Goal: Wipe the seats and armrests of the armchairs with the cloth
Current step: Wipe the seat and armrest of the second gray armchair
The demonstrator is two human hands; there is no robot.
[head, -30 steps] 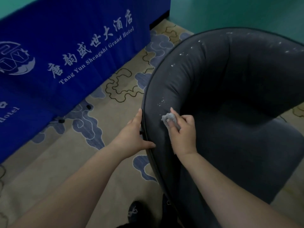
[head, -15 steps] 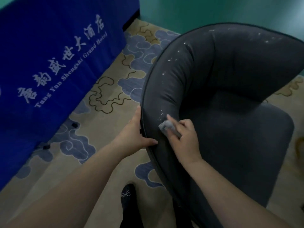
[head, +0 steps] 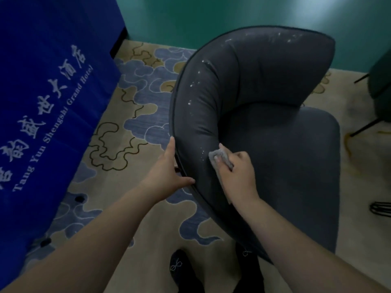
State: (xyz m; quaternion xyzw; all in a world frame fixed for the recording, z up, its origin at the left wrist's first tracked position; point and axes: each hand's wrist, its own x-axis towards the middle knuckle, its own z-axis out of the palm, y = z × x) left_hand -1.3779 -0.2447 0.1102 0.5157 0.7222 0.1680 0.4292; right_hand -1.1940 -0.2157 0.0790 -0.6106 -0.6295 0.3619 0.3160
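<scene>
Armchair (head: 275, 144): dark grey upholstery, curved back running round into a padded armrest (head: 196, 127); the seat lies inside the curve. White specks are scattered along the armrest's top and the rim of the back.

Cloth (head: 220, 158): small, grey, bunched; lies against the inner face of the armrest near its front end, just beside a cluster of specks.

Right hand (head: 238, 172): fingers curled over the cloth, pressing it to the upholstery; a strip of cloth trails below the palm.

Left hand (head: 169, 166): flat against the armrest's outer side, fingers straight and together along the piped edge, thumb spread out underneath; nothing held in it.

Carpet (head: 131, 127): beige with blue cloud shapes and dark outlines, under the chair.

Blue drape (head: 42, 92): hangs at the left, printed in white with Chinese characters and "Tang Yun Shengshi Grand Hotel".

Wall (head: 211, 17): teal, behind the chair.

Shoes (head: 179, 269): dark, at the bottom edge, just beside the chair's base.
</scene>
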